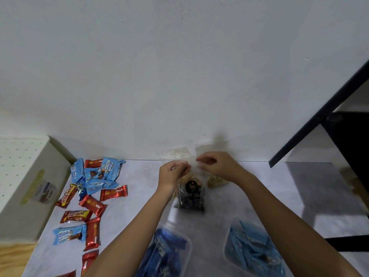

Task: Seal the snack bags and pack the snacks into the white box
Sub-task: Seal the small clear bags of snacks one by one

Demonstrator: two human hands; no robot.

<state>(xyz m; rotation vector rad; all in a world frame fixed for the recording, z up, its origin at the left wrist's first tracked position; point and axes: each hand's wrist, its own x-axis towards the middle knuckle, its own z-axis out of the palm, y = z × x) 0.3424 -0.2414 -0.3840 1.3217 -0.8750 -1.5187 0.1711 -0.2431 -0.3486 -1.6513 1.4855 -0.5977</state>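
Observation:
A clear snack bag (190, 196) with pale snacks and a black patterned label stands upright on the grey table, near the wall. My left hand (172, 173) and my right hand (214, 164) pinch the bag's clear top from either side, fingers closed on the plastic. Another clear bag of pale snacks (216, 181) lies just behind, partly hidden by my right wrist. The white box (24, 176) with a dotted top stands at the far left, touching the wall.
Several red and blue wrapped snacks (91, 192) lie scattered on the left of the table. Two clear bags of blue wrappers (167, 254) (251, 248) lie near the front edge. A black frame (319, 116) leans at the right.

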